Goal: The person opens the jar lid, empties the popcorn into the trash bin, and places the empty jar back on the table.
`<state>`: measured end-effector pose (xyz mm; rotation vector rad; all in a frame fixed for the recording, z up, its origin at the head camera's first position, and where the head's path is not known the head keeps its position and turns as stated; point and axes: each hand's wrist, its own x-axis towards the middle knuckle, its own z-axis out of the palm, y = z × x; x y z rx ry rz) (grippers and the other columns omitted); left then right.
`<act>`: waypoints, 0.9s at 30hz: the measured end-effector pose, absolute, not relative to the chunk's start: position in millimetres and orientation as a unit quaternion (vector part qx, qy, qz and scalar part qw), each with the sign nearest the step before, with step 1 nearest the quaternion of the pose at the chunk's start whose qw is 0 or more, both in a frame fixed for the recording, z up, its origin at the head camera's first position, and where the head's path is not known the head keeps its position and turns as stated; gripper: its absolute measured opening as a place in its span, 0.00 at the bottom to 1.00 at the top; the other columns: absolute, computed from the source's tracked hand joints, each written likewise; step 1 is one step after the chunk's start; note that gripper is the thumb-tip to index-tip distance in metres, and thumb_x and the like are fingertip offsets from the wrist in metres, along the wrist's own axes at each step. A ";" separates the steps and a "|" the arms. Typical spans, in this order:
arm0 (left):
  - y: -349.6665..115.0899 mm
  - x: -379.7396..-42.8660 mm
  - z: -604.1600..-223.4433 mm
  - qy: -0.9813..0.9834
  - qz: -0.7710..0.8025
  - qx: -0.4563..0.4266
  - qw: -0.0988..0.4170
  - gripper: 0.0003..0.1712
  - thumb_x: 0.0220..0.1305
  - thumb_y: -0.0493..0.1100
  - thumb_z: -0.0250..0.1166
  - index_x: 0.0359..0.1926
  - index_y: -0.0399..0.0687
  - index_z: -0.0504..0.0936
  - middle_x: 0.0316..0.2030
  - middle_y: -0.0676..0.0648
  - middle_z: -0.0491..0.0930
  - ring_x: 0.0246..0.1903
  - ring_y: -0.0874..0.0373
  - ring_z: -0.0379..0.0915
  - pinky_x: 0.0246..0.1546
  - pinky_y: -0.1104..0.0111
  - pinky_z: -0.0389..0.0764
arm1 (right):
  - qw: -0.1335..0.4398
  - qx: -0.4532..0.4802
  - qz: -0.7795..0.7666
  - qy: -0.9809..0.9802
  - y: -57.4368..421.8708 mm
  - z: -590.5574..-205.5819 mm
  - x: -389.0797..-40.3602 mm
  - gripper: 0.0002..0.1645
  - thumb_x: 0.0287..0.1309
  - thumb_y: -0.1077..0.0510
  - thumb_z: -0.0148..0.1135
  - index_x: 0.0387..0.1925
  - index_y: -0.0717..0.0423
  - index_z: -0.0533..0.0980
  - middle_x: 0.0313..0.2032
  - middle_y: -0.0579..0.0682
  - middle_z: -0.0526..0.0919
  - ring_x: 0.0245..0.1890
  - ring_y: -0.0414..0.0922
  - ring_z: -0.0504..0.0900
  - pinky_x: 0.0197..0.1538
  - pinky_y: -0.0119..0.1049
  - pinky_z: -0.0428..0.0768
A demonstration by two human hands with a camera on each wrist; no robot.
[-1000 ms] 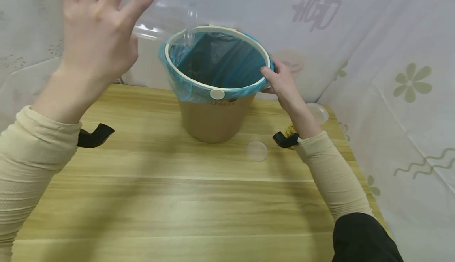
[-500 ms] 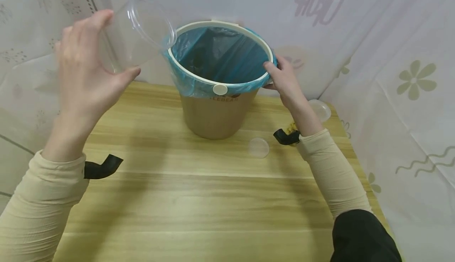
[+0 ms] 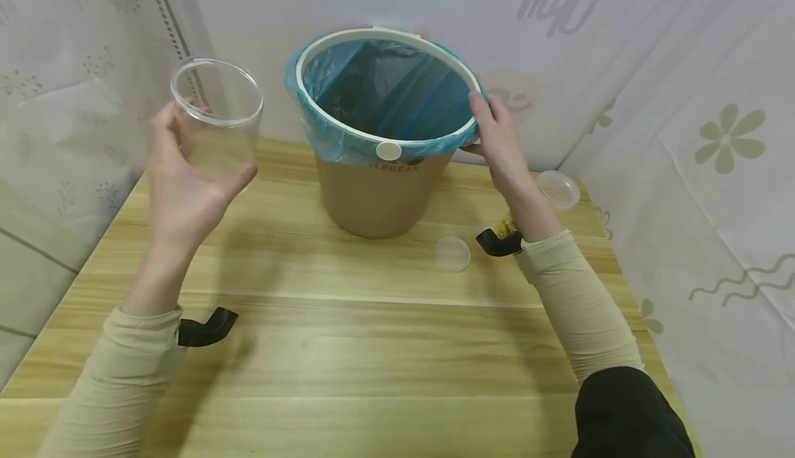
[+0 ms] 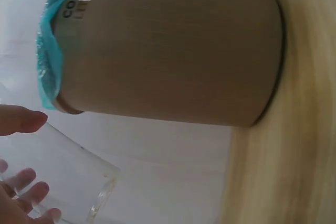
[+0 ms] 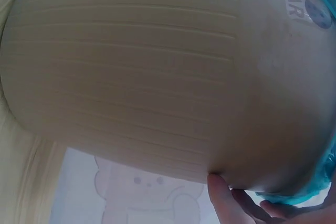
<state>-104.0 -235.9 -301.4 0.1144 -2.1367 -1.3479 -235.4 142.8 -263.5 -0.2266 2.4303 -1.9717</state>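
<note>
My left hand (image 3: 192,189) grips a clear plastic jar (image 3: 226,137) with no lid on it. The jar is upright above the table, left of the bin, and looks empty. A brown trash bin (image 3: 379,199) stands at the back of the table, lined with a blue bag (image 3: 335,144) under a cream rim ring (image 3: 326,121). With my right hand (image 3: 499,137) I hold the bin's right rim, thumb on top and fingers underneath. In the right wrist view those fingers (image 5: 226,198) touch the bin's side below the bag's edge.
A clear round lid (image 3: 453,254) lies on the wooden table (image 3: 348,354) in front of the bin. At the back right is another clear round piece (image 3: 557,190). Something yellow (image 3: 506,225) shows partly behind my right forearm. Printed cloth (image 3: 702,237) hangs around the table.
The jar was tipped with its mouth toward the bin. My left hand has drawn it left and down and turned it upright. My right hand stays on the rim.
</note>
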 end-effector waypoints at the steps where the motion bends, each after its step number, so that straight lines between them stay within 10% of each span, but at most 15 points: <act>1: -234.9 -104.7 -305.8 -0.806 -0.512 0.048 0.294 0.56 0.44 0.29 0.78 0.72 0.62 0.62 0.67 0.57 0.71 0.67 0.64 0.66 0.71 0.69 0.64 | 0.003 -0.075 -0.632 0.771 143.9 -264.0 -235.6 0.33 0.76 0.36 0.47 0.72 0.48 0.68 0.65 0.59 0.76 0.64 0.55 0.79 0.66 0.60 0.78; 9: -226.6 -108.1 -341.7 -0.824 -0.510 0.069 0.239 0.56 0.45 0.32 0.79 0.72 0.59 0.60 0.66 0.54 0.72 0.69 0.58 0.68 0.71 0.63 0.65 | 0.013 -0.074 -0.648 0.758 151.4 -267.9 -231.1 0.30 0.78 0.37 0.44 0.69 0.48 0.69 0.56 0.51 0.77 0.57 0.52 0.83 0.67 0.61 0.77; 20: -224.7 -108.5 -377.0 -0.824 -0.542 0.063 0.156 0.57 0.50 0.31 0.77 0.75 0.53 0.53 0.74 0.44 0.64 0.77 0.42 0.58 0.79 0.41 0.49 | -0.086 -0.108 -0.571 0.809 176.2 -274.9 -211.2 0.34 0.77 0.42 0.50 0.77 0.48 0.62 0.73 0.55 0.69 0.70 0.52 0.74 0.71 0.47 0.76; 27: -222.9 -109.9 -389.4 -0.828 -0.538 0.081 0.134 0.57 0.50 0.32 0.77 0.75 0.46 0.52 0.73 0.41 0.62 0.77 0.40 0.55 0.78 0.44 0.58 | -0.139 -0.105 -0.487 0.856 203.3 -276.9 -199.3 0.34 0.70 0.46 0.62 0.74 0.46 0.68 0.72 0.52 0.73 0.72 0.47 0.72 0.74 0.46 0.72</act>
